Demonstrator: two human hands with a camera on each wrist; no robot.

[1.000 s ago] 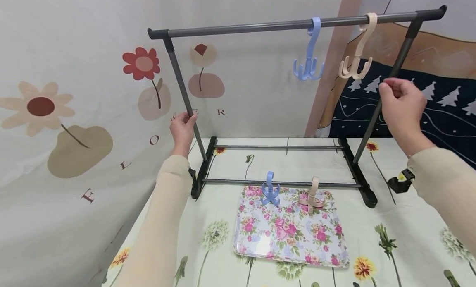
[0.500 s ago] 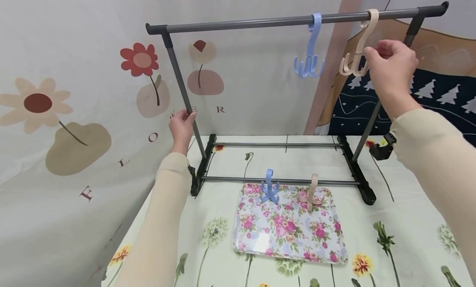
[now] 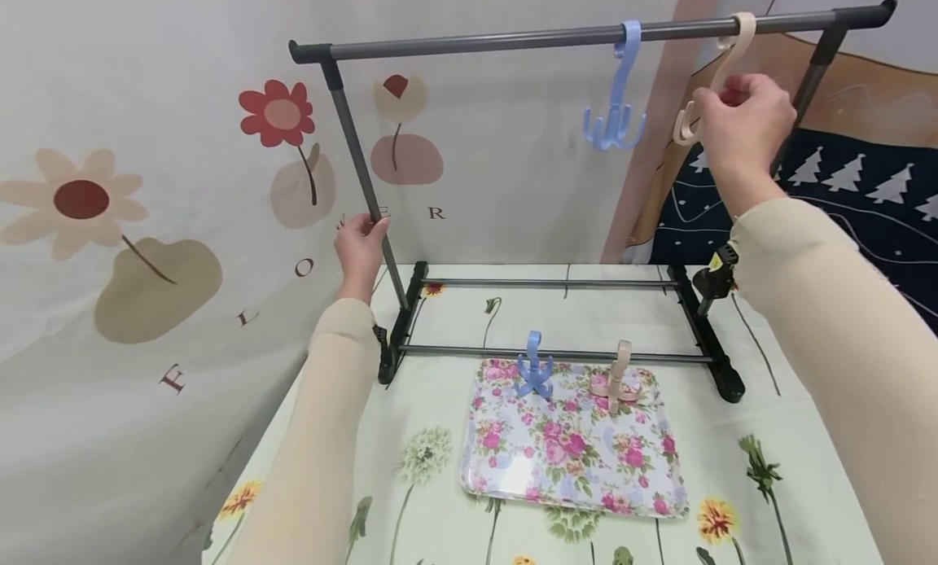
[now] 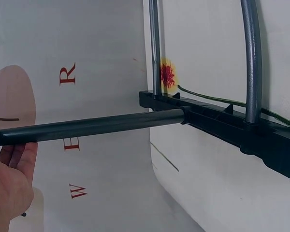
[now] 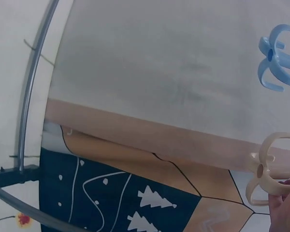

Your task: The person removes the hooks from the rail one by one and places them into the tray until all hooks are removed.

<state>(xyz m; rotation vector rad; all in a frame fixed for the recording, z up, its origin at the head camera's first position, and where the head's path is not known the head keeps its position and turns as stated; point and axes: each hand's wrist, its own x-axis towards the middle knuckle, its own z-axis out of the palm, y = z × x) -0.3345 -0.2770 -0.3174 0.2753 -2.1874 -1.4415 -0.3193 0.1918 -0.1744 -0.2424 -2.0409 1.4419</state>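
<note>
A dark grey garment rack stands on the table, with a blue four-prong hook and a beige four-prong hook hanging from its top bar toward the right. My left hand holds the rack's left post partway up; the left wrist view shows fingers around that tube. Up at the beige hook, my right hand pinches its lower shaft and covers some of the prongs. In the right wrist view, fingertips touch the beige hook, below the blue one.
A floral-patterned tray lies on the flower-print tablecloth in front of the rack. A second blue hook and a second beige hook rest at its back edge. Printed fabric hangs behind.
My right hand has left the rack's right post, moved up and left, and taken hold of the hanging beige hook. My left hand stays on the left post.
</note>
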